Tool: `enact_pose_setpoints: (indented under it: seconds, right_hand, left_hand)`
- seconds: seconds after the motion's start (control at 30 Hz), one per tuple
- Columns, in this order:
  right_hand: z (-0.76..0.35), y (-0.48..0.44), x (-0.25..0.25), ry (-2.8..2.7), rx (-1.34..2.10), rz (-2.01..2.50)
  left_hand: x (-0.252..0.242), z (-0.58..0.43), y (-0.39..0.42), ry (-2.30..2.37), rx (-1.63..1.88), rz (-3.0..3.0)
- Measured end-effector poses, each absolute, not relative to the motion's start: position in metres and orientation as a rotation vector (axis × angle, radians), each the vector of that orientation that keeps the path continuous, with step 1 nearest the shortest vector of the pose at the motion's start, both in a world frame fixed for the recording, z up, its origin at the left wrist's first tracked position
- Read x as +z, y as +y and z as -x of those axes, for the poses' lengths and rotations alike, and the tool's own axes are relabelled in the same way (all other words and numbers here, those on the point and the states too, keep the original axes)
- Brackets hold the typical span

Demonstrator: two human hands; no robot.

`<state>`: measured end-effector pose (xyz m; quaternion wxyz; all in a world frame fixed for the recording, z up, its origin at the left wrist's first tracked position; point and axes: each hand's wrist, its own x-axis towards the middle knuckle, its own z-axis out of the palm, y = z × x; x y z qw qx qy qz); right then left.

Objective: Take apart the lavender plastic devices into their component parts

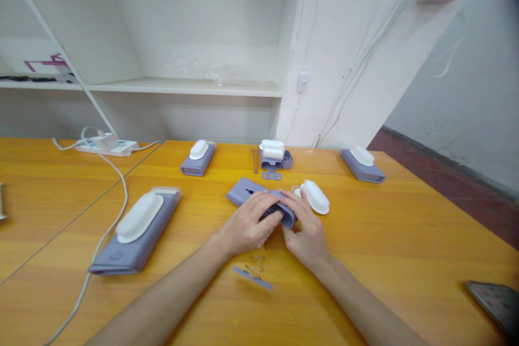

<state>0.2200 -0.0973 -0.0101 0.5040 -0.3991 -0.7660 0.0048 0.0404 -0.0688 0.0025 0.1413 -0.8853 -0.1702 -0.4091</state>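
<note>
A purple-grey plastic housing (242, 190), long and boxy with an open end towards me, lies between my hands at the middle of the table. My left hand (253, 221) is closed on its near end, thumb and fingers at the opening. On the other side my right hand (306, 227) grips the same end. Below my left hand, a coiled metal spring (256, 266) stretches down to a flat purple plate (253, 278); whether its upper end is held is hidden. Just beyond my right hand lies a white oval part (315, 198).
Similar housings with white oval tops stand at left (135, 232), back left (198, 158) and back right (362, 164). Behind my hands are an opened unit (272, 154), a loose spring (255, 159) and a flat purple frame (271, 175). A power strip (107, 145) trails a white cable; a phone-like device (494, 300) lies right.
</note>
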Motion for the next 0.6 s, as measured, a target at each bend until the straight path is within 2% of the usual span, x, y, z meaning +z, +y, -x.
enact_pose_setpoints:
  seconds: [0.3,0.6]
  right_hand:
    - [-0.220,-0.099,-0.006,-1.861,-0.232,1.150]
    - [-0.206,-0.109,-0.002,-1.866,-0.251,1.170]
  left_hand:
    - [0.000,-0.040,-0.066,-0.451,-1.196,2.525]
    - [-0.001,-0.035,-0.066,-0.417,-1.306,2.625]
